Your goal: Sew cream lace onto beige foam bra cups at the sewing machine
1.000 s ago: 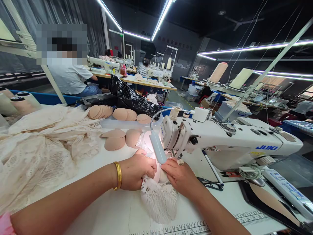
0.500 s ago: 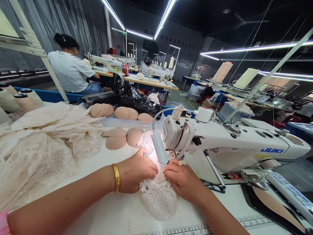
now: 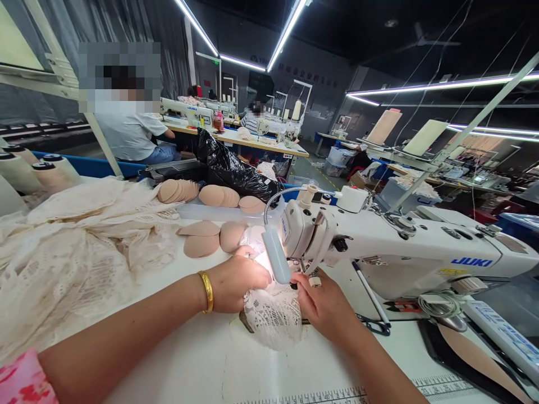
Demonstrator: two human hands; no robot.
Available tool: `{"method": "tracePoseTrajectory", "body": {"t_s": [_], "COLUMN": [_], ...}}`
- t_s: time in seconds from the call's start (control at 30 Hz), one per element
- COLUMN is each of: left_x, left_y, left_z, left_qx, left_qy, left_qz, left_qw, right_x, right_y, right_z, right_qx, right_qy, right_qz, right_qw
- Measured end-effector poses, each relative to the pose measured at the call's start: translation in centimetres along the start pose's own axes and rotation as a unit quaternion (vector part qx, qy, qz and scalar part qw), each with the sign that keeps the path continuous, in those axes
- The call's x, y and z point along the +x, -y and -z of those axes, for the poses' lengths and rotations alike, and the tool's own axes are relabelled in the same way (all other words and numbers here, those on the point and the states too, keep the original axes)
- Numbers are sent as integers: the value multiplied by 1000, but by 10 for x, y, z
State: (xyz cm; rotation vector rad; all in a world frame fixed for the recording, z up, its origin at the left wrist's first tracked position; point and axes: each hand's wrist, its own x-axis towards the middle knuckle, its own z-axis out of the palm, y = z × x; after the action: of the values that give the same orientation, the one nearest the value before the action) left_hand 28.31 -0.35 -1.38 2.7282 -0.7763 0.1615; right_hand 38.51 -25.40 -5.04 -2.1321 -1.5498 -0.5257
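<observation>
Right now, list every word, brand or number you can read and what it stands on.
"JUKI": blue letters on the white sewing machine arm.
"JUKI": faint, on the far sewing machine.
Ruler numbers along the table edge: too blurred to read.
Back wall sign: too small to read.

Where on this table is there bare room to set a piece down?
Bare white table lies near the front edge, between the lace heap and the printed ruler. It is crowded at the needle: left hand and right hand press the lace piece there. Foam cups fill the space behind, scissors the right.
</observation>
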Motion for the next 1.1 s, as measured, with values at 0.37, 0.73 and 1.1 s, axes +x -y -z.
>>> {"method": "tracePoseTrajectory", "body": {"t_s": [0.37,0.73,1.1], "left_x": [0,-15,-10], "left_y": [1,-10,-45], "left_z": [-5,1,22], "left_qx": [48,37,19], "left_qy": [31,15,163], "left_qz": [-11,84,185], "left_qw": [998,996,969], "right_x": [3,2,-1], "right_y": [2,20,7], "right_z": [1,4,-8], "right_qx": [37,76,17], "right_qy": [-34,-2,82], "right_qz": [-17,67,15], "right_qw": [999,995,996]}}
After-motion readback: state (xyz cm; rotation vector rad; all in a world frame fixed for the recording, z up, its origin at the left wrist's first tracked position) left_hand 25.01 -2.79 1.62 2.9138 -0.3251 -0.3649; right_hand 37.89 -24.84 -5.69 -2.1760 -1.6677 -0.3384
